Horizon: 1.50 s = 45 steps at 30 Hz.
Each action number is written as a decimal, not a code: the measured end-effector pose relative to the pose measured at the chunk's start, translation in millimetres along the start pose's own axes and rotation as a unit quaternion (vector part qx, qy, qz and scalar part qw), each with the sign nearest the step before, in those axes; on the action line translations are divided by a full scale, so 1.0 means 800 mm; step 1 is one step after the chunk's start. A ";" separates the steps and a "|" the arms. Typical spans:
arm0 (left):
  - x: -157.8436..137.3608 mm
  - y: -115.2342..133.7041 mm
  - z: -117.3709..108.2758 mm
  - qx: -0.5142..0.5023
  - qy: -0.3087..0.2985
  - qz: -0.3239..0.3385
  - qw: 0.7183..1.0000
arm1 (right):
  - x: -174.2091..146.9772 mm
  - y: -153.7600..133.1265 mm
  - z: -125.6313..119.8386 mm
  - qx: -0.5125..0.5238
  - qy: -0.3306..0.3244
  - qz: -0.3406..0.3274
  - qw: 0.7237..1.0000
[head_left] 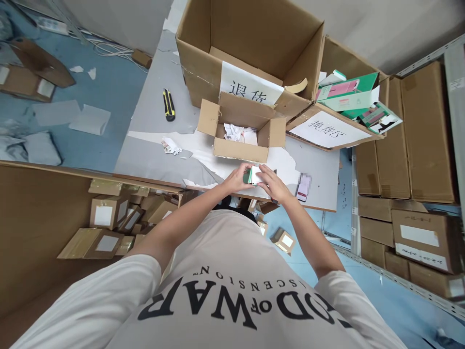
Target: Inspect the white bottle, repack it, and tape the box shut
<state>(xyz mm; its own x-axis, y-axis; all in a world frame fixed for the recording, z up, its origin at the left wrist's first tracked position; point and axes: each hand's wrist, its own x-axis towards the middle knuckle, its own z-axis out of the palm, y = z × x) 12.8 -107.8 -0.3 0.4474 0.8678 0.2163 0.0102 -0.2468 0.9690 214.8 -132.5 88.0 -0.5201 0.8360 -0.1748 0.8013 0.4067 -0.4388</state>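
Handling the small green-and-white box [256, 175], just on the near side of the open carton [240, 150], seems the current step: the left hand [238, 178] clasps it, the right hand [271, 183] touches its white face, closure unclear; the next move likely calls for a steady left hold.

I look in remotely on a parcel-returns workroom: cartons [199, 72] with Chinese signs [250, 83] for returns and exchanges top the worktable [325, 177], near labelled parcels [104, 213] and brown boxes [428, 131] on metal shelving [456, 111].

A small green-and-white box [256, 175] is held between the left hand [237, 179] and right hand [271, 182], near an opened carton [240, 150].
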 end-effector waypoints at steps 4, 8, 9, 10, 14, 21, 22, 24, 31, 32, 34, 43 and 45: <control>0.002 0.001 -0.001 -0.001 -0.009 -0.008 1.000 | 0.003 0.006 0.005 -0.008 -0.001 -0.001 1.000; 0.004 0.004 -0.003 0.008 -0.013 -0.012 1.000 | 0.000 0.007 0.009 -0.013 0.009 0.002 1.000; 0.004 0.005 -0.003 0.013 -0.018 -0.012 1.000 | -0.001 0.006 0.010 -0.012 0.015 0.002 1.000; 0.003 0.005 -0.003 0.018 -0.025 -0.011 0.999 | -0.003 0.006 0.012 -0.010 0.020 0.002 1.000; 0.003 0.009 -0.006 0.060 -0.049 -0.014 0.997 | -0.008 0.003 0.025 -0.003 0.036 0.020 0.999; 0.009 0.014 -0.016 0.097 -0.093 -0.037 0.990 | -0.012 0.006 0.043 0.008 0.080 0.012 0.997; 0.010 0.014 -0.018 0.097 -0.102 -0.038 0.989 | -0.014 0.007 0.040 0.004 0.075 -0.002 0.997; 0.012 0.017 -0.021 0.100 -0.119 -0.043 0.987 | -0.016 0.008 0.030 -0.006 0.058 -0.027 0.998; 0.007 0.035 -0.037 0.176 -0.117 -0.099 0.972 | 0.005 -0.006 -0.016 -0.041 -0.006 -0.033 0.999; 0.003 0.037 -0.041 0.184 -0.109 -0.112 0.970 | 0.008 -0.006 -0.024 -0.046 -0.004 -0.042 0.998; -0.007 0.040 -0.050 0.195 -0.094 -0.143 0.966 | 0.011 -0.004 -0.047 -0.048 0.017 -0.053 0.997; -0.046 0.041 -0.065 0.194 -0.029 -0.230 0.953 | -0.052 0.055 -0.282 -0.007 0.415 -0.096 0.905; -0.055 0.039 -0.059 0.196 -0.036 -0.244 0.949 | -0.065 0.087 -0.349 -0.015 0.525 -0.057 0.849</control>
<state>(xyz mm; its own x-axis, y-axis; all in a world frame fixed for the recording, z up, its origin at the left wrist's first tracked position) -48.7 -133.3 25.9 0.3643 0.8915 -0.2695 0.5576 0.0229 0.8298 380.0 -45.0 312.4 -0.0573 0.6523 0.7558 0.7791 0.5026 -0.3747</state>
